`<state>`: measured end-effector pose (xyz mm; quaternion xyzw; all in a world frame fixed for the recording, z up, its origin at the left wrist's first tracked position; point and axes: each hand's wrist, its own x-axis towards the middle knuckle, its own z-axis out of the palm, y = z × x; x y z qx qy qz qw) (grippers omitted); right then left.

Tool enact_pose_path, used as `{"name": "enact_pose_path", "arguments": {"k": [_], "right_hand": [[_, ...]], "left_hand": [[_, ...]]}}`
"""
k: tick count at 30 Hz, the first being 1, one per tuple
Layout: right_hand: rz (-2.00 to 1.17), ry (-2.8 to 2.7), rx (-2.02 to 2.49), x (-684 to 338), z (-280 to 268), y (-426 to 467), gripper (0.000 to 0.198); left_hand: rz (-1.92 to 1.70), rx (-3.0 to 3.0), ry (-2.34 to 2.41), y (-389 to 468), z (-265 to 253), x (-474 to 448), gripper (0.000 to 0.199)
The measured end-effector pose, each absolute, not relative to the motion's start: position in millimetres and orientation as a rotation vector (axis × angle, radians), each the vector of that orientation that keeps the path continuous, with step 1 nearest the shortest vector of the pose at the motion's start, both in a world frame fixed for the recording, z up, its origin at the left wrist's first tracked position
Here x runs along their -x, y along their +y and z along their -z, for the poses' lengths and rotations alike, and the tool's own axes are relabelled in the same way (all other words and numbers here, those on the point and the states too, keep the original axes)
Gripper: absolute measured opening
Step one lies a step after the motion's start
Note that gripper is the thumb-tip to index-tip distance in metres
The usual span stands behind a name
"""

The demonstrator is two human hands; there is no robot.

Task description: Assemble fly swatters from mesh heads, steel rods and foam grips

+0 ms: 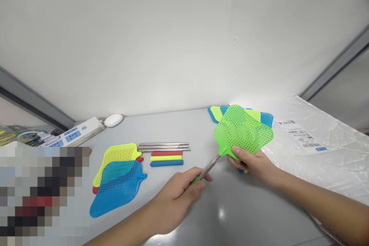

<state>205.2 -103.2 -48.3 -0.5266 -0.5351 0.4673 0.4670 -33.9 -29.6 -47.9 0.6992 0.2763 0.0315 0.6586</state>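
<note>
A green fly swatter (243, 132) with a perforated head is held up over the table by both hands. My left hand (183, 190) is wrapped round its green handle, where the metal rod (209, 167) comes out. My right hand (253, 163) pinches the lower edge of the head, thumb on top. Left of my hands lie a blue swatter head (119, 184), a yellow swatter head (118, 155) and, mostly hidden beneath, a red one (95, 190). Beside them are several metal rods (164, 145) and red (166, 153), yellow (166, 158) and blue (166, 163) handles.
Behind the green head, blue and yellow swatters (216, 113) lie partly covered. A plastic-wrapped package (331, 169) with a label takes up the right side. A power strip (73, 134) and a white oval object (113, 120) sit at the back left, near the wall (173, 46).
</note>
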Motion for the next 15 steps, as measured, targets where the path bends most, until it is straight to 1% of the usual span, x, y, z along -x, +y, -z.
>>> {"name": "enact_pose_path", "arguments": {"k": [6, 11, 15], "right_hand": [[-1.215, -1.481, 1.258, -210.3, 40.1, -105.0, 0.049], [-1.252, -1.489, 1.25, -208.5, 42.2, -105.0, 0.048], [-1.188, -1.415, 1.264, -201.3, 49.5, -106.6, 0.05]], "left_hand": [[-0.104, -1.688, 0.609, -34.2, 46.1, 32.9, 0.041], [-0.011, -1.95, 0.674, -37.2, 27.5, 33.1, 0.038], [0.021, -2.221, 0.731, -30.5, 20.5, 33.9, 0.037]]}}
